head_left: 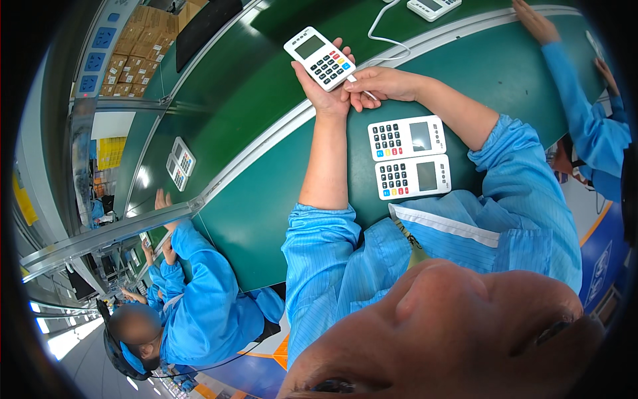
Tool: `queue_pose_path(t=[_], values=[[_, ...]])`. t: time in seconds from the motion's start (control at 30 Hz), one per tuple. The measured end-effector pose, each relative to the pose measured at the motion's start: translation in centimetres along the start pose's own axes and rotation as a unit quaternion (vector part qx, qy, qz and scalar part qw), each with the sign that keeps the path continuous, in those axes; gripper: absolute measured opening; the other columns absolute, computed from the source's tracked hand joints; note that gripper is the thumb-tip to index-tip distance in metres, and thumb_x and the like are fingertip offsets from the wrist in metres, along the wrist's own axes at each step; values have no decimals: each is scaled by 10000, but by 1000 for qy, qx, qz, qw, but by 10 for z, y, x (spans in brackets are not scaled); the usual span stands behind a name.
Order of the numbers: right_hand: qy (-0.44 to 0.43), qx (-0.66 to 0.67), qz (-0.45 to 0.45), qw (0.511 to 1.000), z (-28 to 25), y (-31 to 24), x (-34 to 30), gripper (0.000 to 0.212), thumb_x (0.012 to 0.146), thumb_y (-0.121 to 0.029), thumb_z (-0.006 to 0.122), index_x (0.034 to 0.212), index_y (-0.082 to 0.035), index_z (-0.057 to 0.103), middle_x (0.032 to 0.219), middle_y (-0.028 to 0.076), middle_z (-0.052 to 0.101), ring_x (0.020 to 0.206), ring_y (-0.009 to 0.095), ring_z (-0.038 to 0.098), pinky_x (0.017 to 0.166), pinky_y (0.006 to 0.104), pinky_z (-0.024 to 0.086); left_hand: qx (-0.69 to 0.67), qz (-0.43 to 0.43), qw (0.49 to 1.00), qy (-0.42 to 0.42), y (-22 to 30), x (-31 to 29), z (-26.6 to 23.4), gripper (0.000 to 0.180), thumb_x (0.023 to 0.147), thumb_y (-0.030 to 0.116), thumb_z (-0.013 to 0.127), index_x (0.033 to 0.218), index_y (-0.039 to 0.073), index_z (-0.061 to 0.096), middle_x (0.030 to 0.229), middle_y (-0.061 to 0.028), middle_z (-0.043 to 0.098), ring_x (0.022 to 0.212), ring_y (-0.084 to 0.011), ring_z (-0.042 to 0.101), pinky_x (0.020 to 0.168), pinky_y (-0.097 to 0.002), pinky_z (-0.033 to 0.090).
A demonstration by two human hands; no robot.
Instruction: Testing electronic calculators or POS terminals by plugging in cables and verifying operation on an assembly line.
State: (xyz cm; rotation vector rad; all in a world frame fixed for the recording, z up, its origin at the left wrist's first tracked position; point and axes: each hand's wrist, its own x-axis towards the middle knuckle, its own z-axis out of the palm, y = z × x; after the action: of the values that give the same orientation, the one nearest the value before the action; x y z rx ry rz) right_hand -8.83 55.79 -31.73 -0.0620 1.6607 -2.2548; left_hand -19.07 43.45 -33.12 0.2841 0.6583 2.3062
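A white handheld card terminal (319,58) with a grey screen and coloured keys lies face up in my left hand (325,100), fingers curled round its edges. At the terminal's lower end, my right hand (389,83) pinches the white plug of a cable (392,41). The plug meets the casing there; how far it is inserted I cannot tell. Two similar terminals, an upper one (407,137) and a lower one (413,177), lie side by side on the green worktop (272,193) between my forearms, keys toward the left.
Beyond the worktop, a pale metal rail (256,156) borders a green belt (219,110). More terminals (181,164) lie on it at left, another terminal (433,6) at the top. A co-worker in blue (206,299) sits left; another's sleeve (585,113) reaches in from the right.
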Motion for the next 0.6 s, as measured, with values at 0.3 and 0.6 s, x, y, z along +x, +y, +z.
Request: queue_pose_path(t=[0.3, 0.6], values=[[2, -3, 0, 1000, 0, 0, 0, 349, 1032, -316, 478, 1053, -7, 639, 818, 46, 661, 656, 63, 555, 573, 194, 434, -9, 2, 1000, 8, 0, -1, 2, 768, 954, 704, 303, 1413, 102, 435, 1272, -197, 582, 1022, -340, 621, 853, -451, 558], [-1, 10, 4, 1000, 1, -1, 0, 337, 1031, -309, 486, 1056, -11, 639, 815, 44, 658, 655, 61, 553, 577, 195, 438, -6, 1, 1000, 5, 1, -1, 3, 762, 960, 695, 295, 1414, 100, 434, 1273, -204, 588, 1020, -340, 626, 859, -444, 557]])
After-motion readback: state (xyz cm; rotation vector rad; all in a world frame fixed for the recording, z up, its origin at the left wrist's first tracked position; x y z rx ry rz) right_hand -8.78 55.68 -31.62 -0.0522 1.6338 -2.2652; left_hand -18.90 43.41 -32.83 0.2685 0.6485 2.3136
